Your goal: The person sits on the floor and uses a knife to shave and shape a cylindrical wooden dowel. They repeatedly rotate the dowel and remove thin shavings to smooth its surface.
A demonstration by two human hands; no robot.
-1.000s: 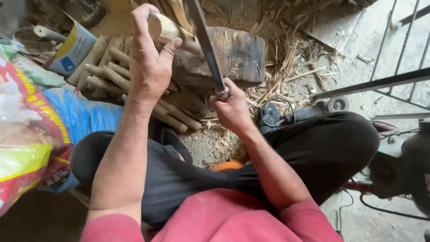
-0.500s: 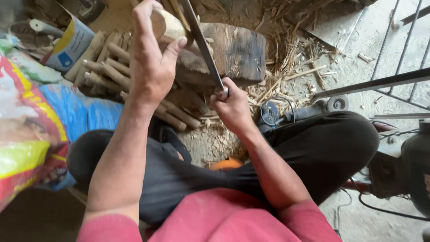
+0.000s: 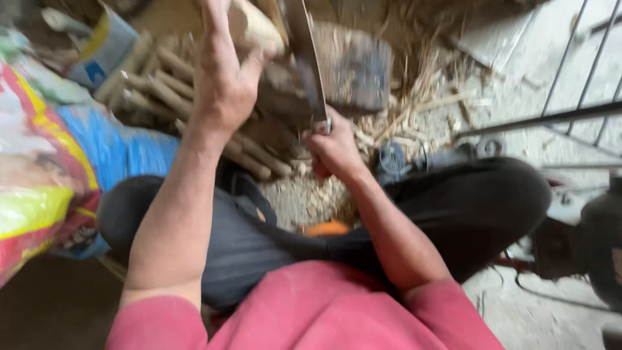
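Observation:
My left hand (image 3: 223,78) grips a pale, peeled wooden piece (image 3: 256,26) and holds it upright over a dark wooden chopping block (image 3: 353,68). My right hand (image 3: 334,146) is closed around the handle of a long flat blade (image 3: 304,58), whose steel runs upward beside the wooden piece, close to it. I sit cross-legged in dark trousers and a red shirt. The frame is blurred by motion.
A pile of cut wooden sticks (image 3: 162,81) lies left of the block. Wood chips and shavings (image 3: 414,104) cover the ground. A colourful plastic sack (image 3: 45,162) is at the left. Metal bars (image 3: 551,116) stand at the right.
The view has shifted and blurred. My left hand has lifted the wooden piece a little higher, and the blade stays beside it in my right hand.

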